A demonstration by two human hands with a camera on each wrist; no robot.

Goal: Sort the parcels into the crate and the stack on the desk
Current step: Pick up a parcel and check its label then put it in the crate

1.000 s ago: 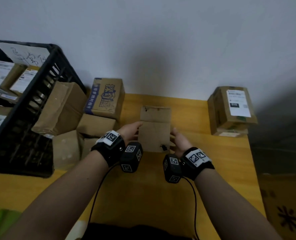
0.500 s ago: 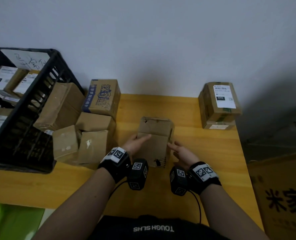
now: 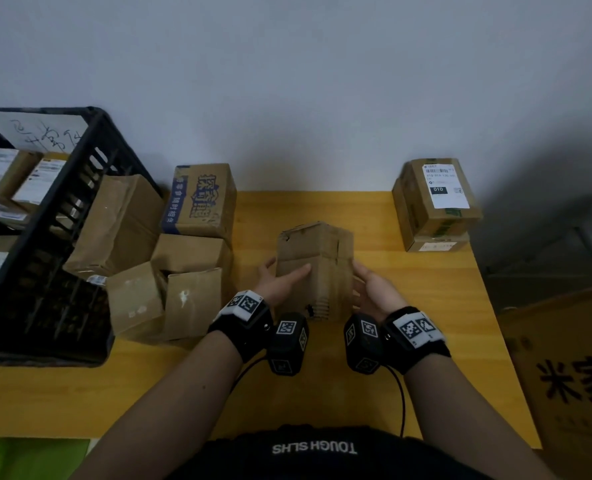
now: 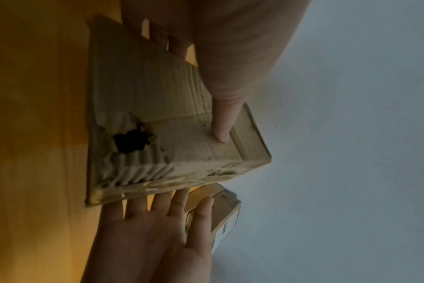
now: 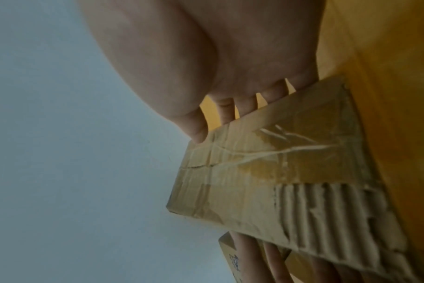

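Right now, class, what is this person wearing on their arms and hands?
Both forearms are bare, no sleeves. Each wrist carries a black strap with a white square-patterned tag and a black camera block bearing similar tags, with thin black cables trailing back. The left hand and right hand are ungloved.

You see one black crate (image 3: pixel 55 216) on one yellow desk (image 3: pixel 183 393). Five brown boxes sit in a pile (image 3: pixel 170 258) beside the crate. Two boxes make a stack (image 3: pixel 436 206) at the far right. One torn box (image 3: pixel 317 268) stands between your two hands. Some more boxes lie inside the crate; you cannot count them all.
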